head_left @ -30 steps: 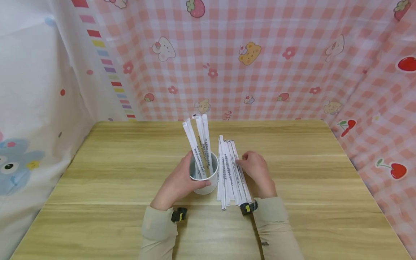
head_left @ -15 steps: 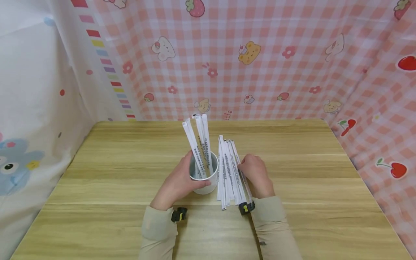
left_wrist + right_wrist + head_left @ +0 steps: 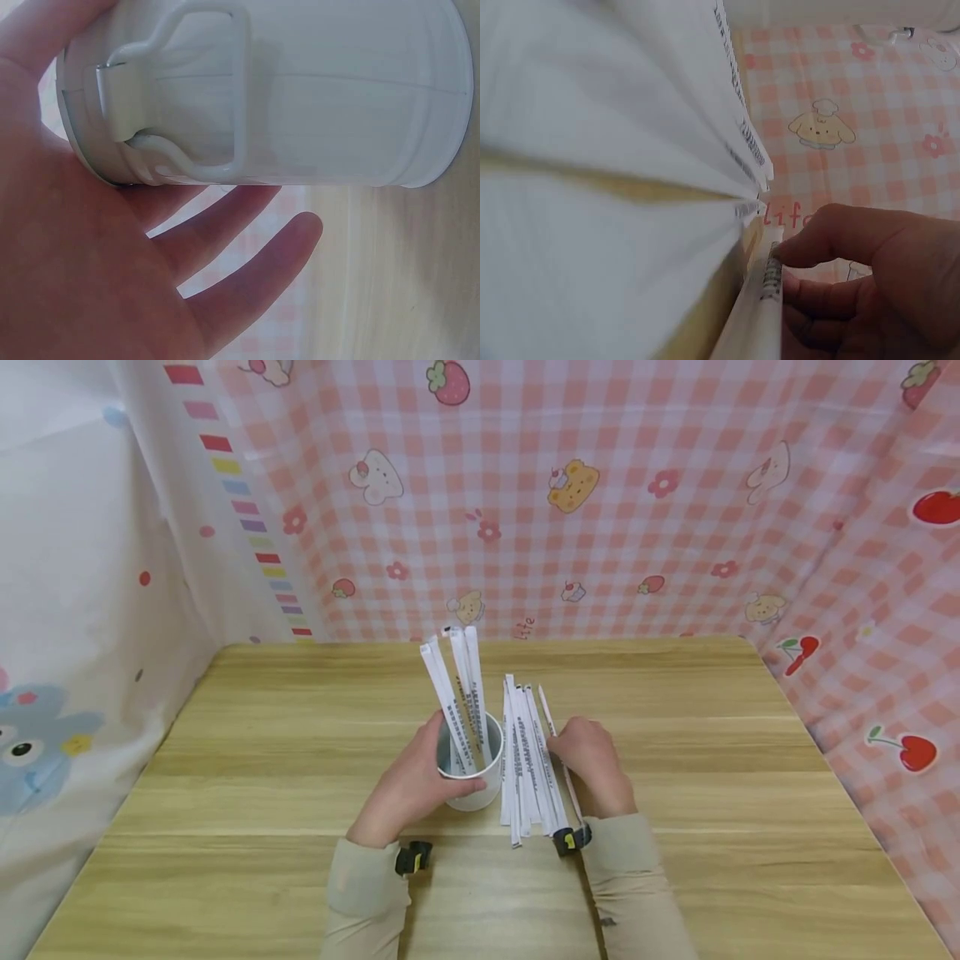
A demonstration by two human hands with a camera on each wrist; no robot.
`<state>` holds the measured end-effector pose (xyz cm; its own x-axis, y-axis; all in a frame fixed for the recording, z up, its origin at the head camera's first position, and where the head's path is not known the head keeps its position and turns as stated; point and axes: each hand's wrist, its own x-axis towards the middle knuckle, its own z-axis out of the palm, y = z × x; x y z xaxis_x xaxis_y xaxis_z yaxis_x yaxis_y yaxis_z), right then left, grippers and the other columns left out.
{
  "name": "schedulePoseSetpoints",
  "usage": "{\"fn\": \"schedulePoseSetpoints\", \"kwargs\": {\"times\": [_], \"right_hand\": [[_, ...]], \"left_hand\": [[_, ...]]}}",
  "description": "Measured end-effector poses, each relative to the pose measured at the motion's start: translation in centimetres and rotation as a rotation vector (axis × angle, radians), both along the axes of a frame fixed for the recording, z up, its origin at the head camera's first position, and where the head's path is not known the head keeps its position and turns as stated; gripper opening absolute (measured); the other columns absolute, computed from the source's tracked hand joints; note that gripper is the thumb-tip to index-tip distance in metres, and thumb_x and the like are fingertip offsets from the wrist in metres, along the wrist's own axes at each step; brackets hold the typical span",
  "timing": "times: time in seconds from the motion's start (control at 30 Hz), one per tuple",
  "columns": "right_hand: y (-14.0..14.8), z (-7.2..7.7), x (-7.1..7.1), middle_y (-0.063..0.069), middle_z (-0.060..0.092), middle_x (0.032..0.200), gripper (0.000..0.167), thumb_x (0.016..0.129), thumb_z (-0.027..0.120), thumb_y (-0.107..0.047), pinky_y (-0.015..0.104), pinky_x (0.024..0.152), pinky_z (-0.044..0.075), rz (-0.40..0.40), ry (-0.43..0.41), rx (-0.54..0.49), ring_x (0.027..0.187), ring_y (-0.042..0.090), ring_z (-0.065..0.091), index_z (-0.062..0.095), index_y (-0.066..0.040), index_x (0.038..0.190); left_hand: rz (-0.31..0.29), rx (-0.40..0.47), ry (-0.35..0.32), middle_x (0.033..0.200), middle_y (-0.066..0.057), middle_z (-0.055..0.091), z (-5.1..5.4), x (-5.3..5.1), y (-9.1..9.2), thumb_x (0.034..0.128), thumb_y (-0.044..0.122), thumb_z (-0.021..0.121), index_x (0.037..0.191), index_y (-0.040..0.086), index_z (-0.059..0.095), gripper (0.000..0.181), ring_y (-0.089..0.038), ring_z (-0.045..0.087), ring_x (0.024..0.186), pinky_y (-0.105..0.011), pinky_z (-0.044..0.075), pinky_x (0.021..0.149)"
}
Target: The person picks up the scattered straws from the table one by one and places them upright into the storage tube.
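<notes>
In the head view my left hand (image 3: 408, 774) holds a small white metal bucket (image 3: 474, 791), thumb on the near side near the rim and fingers round the left side. The bucket's wire loop (image 3: 240, 97) shows in the left wrist view. Several white paper-wrapped straws (image 3: 467, 697), printed with dark text, lean upright in it. To its right, more wrapped straws (image 3: 527, 768) lie side by side on the table. My right hand (image 3: 597, 764) pinches the rightmost wrapped straw (image 3: 759, 322) between thumb and index finger. That straw stands on edge, slightly apart from the row.
The wooden table (image 3: 262, 760) extends round both hands. A pink checked cloth (image 3: 630, 543) hangs behind it and on the right, and a white cloth (image 3: 82, 568) on the left. Black wrist straps with cameras (image 3: 572, 841) sit close to the straws' near ends.
My right fingers have closed on the rightmost wrapped straw, which has turned on edge and come away slightly from the row. The left hand and bucket stay in place.
</notes>
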<state>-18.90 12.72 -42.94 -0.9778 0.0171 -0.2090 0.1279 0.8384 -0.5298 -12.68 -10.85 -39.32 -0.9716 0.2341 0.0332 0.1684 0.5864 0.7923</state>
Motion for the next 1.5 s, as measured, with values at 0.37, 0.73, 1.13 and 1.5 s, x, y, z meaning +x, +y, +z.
{"fn": "schedulePoseSetpoints", "kwargs": {"times": [0.37,0.73,1.13,1.5], "right_hand": [[1.1,2.2,0.1,0.007,0.058,0.077,0.017,0.080,0.053,-0.022,0.028,0.053,0.043,-0.065,0.111,-0.145,0.066,0.021,0.053,0.058,-0.007,0.087],[0.7,5.3,1.0,0.005,0.059,0.086,0.023,0.082,0.055,-0.021,0.030,0.062,0.046,-0.023,0.287,-0.289,0.075,0.019,0.056,0.056,-0.007,0.099],[-0.5,8.6,3.5,0.001,0.061,0.088,0.020,0.084,0.060,-0.020,0.023,0.063,0.049,-0.010,0.722,-0.516,0.076,0.010,0.059,0.056,-0.007,0.098],[-2.6,9.5,4.7,0.007,0.063,0.082,0.016,0.079,0.062,-0.002,0.022,0.064,0.050,0.283,1.029,-0.584,0.073,0.016,0.061,0.058,0.001,0.094]], "left_hand": [[0.005,-0.007,-0.010,0.128,0.003,0.041,-0.1,0.0,0.0,0.0629,0.032,0.080,0.137,0.027,0.023,0.094,-0.015,0.044,0.110,-0.039,0.039,0.089],[0.000,0.000,-0.006,0.128,0.003,0.041,-0.1,0.0,-0.1,0.0631,0.030,0.081,0.138,0.026,0.023,0.094,-0.015,0.044,0.110,-0.040,0.038,0.090],[-0.017,0.030,0.002,0.128,0.005,0.041,-0.1,0.0,-0.1,0.0617,0.036,0.081,0.137,0.028,0.022,0.096,-0.014,0.045,0.110,-0.044,0.039,0.090],[-0.050,0.084,0.001,0.129,0.006,0.040,-0.1,0.0,-0.2,0.0624,0.034,0.080,0.138,0.031,0.020,0.097,-0.016,0.045,0.111,-0.044,0.038,0.091]]}}
